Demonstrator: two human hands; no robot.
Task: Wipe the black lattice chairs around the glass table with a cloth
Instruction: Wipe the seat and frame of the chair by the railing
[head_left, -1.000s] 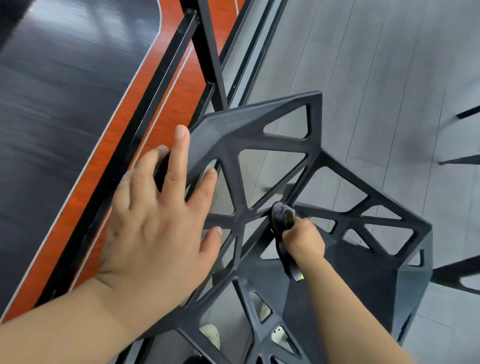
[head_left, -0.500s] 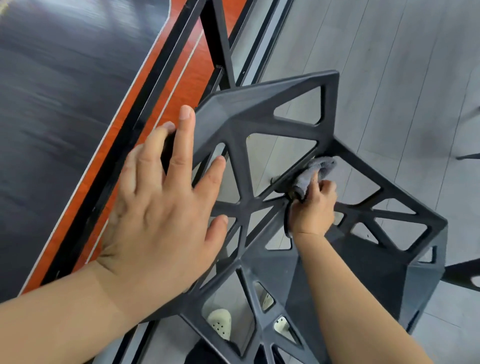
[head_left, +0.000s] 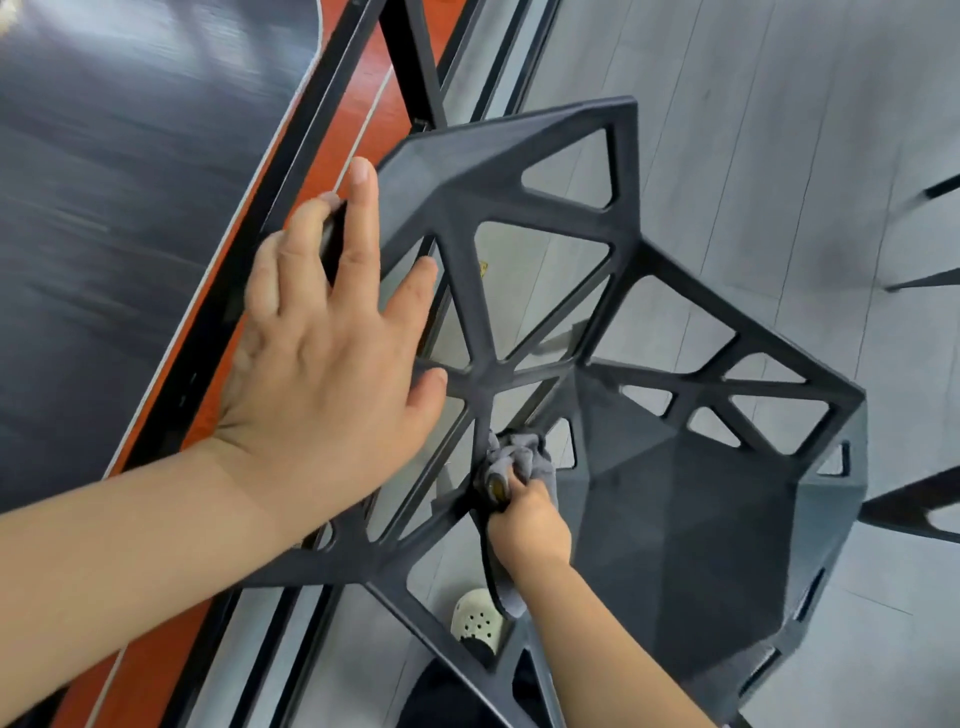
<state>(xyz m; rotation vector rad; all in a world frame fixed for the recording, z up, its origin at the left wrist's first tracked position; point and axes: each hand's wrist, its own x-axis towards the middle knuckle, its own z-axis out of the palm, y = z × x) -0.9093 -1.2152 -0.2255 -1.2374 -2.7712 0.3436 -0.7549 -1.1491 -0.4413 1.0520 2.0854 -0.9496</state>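
Overhead, grey plank floor (head_left: 753, 130) fills the right of the frame, while a dark glossy tabletop (head_left: 104, 208) with an orange-red edge runs blurred along the left. Between them is the black lattice chair (head_left: 457, 171), its legs hidden. The left hand (head_left: 322, 364) lies flat on the backrest, fingers spread. The right hand (head_left: 530, 525) grips a bunched grey cloth (head_left: 524, 457) against a lower strut joint, its fingertips buried in the folds. A white perforated shoe (head_left: 475, 618) shows through the lattice.

No readable text in my view.
I am looking over the black lattice chair (head_left: 483, 387) and the grey cloth (head_left: 524, 457), and no letters, numbers or brand marks are showing clearly. A small yellowish mark (head_left: 483, 267) on the floor (head_left: 779, 156) and a brownish tag (head_left: 496, 486) on the cloth are showing too blurred to read.
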